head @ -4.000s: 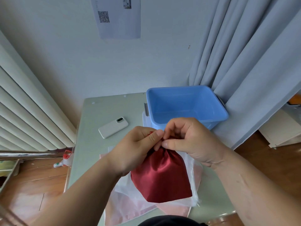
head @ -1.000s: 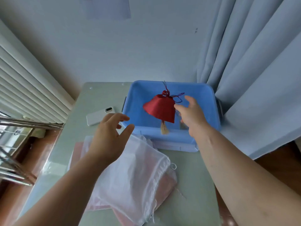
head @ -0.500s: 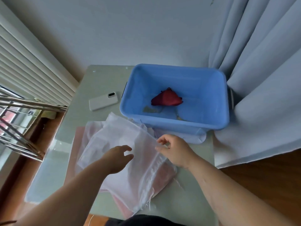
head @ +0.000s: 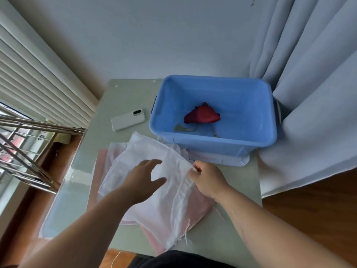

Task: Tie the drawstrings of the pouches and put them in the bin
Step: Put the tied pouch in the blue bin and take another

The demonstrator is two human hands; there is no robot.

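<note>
Pouch (head: 170,202) pinched by right hand (head: 208,178); left hand (head: 142,180) spread.

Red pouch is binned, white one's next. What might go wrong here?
The right hand pinches only an edge of the white pouch; lifting may drag the pink pouches beneath, which reach the near edge of the table and might slide off. Loose threads could be mistaken for the drawstring.

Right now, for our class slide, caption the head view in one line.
Red pouch lies in the blue bin; right hand pinches the white pouch, left hand open over it.
</note>
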